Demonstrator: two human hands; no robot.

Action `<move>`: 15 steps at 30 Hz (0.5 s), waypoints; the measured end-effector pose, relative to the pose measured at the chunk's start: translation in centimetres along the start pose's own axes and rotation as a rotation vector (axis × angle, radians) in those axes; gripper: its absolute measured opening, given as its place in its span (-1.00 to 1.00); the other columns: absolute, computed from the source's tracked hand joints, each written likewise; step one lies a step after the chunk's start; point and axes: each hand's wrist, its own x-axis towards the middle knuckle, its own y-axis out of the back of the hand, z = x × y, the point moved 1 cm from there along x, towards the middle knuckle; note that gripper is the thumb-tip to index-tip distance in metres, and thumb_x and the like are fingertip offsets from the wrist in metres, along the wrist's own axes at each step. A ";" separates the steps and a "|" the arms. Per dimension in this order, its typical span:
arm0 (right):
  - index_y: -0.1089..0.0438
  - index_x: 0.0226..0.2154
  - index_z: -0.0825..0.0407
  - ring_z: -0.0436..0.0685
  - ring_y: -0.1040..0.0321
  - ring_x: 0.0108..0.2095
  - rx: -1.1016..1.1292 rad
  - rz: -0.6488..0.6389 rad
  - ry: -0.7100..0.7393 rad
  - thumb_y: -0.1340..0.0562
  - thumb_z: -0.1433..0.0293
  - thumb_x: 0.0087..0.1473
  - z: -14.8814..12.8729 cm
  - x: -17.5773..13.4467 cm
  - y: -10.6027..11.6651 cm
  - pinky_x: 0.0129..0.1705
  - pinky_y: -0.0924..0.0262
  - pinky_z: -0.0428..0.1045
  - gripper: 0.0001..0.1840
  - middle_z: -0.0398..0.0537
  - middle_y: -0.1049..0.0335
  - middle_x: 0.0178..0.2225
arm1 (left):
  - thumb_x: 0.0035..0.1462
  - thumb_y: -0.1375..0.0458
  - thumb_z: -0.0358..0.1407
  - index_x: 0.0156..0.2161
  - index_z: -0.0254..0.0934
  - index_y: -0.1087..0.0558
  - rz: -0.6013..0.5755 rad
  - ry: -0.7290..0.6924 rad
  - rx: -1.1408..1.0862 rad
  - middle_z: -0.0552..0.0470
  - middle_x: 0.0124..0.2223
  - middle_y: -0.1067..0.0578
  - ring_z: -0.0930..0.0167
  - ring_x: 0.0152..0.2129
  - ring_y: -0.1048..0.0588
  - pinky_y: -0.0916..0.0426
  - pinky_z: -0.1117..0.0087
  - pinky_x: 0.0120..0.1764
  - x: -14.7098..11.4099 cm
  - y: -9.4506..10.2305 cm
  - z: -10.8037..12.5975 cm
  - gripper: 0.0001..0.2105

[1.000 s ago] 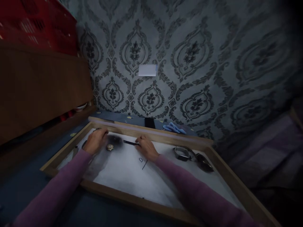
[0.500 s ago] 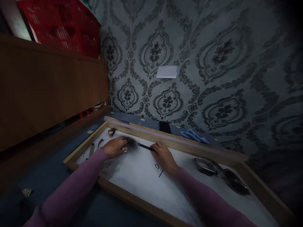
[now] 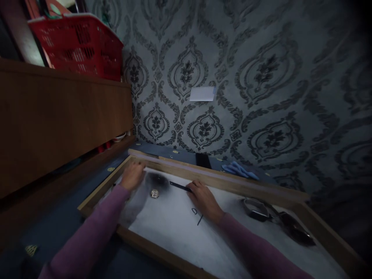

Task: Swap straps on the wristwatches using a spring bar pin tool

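Observation:
At the left end of the shallow wooden tray (image 3: 162, 248) is my left hand (image 3: 133, 176), its fingers bent down and close together over the far corner. Whatever lies under those fingers is hidden. A small round gold-and-silver piece, like a watch face (image 3: 154, 193), rests on the white lining, apart from that hand. Beside it is a dark smudge-like patch (image 3: 158, 181). My right hand (image 3: 204, 199) is closed on the near end of a thin black strip (image 3: 179, 186), which points left. Below that hand, a black D-shaped mark (image 3: 194, 211) and a short line show on the white.
Dark sunglasses (image 3: 255, 209) lie at the tray's right end. Behind the tray are a black flat object (image 3: 202, 160) and a blue cloth (image 3: 240, 169). A wooden cabinet (image 3: 64, 120) with a red basket (image 3: 84, 46) stands left; a patterned wall is behind.
My left hand has moved left, away from the round piece, and now covers the far left corner where a small coppery object lay. My right hand stays at the black strip.

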 end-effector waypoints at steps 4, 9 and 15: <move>-0.44 -0.19 0.10 0.28 -0.33 -0.07 0.042 0.003 0.005 -0.16 0.54 0.13 0.3 -0.3 0.2 -0.02 -0.20 0.11 -0.80 0.13 -0.42 -0.14 | 0.12 -0.08 -0.41 -0.11 -0.34 -0.40 0.047 0.159 0.065 -0.27 0.03 -0.35 0.04 0.08 -0.25 -0.20 0.08 0.03 1.4 0.1 -1.7 -0.79; -0.43 -0.19 0.13 0.30 -0.36 -0.08 0.111 0.060 0.028 -0.17 0.58 0.08 0.3 -0.4 0.6 -0.03 -0.25 0.15 -0.77 0.15 -0.45 -0.17 | 0.06 -0.08 -0.43 -0.21 -0.30 -0.44 -0.025 0.136 -0.061 -0.15 -0.13 -0.44 0.14 -0.04 -0.35 -0.25 0.17 -0.02 2.0 0.2 -2.8 -0.83; -0.25 0.07 0.00 0.15 -0.37 -0.02 0.219 0.162 0.118 -0.12 0.52 0.20 -2.2 -1.4 2.2 0.01 -0.30 0.07 -0.62 0.10 -0.32 0.06 | 0.10 -0.08 -0.21 -0.22 -0.32 -0.43 -0.261 -0.119 -0.406 -0.06 -0.19 -0.46 0.25 -0.21 -0.41 -0.32 0.33 -0.19 1.0 0.4 0.3 -0.77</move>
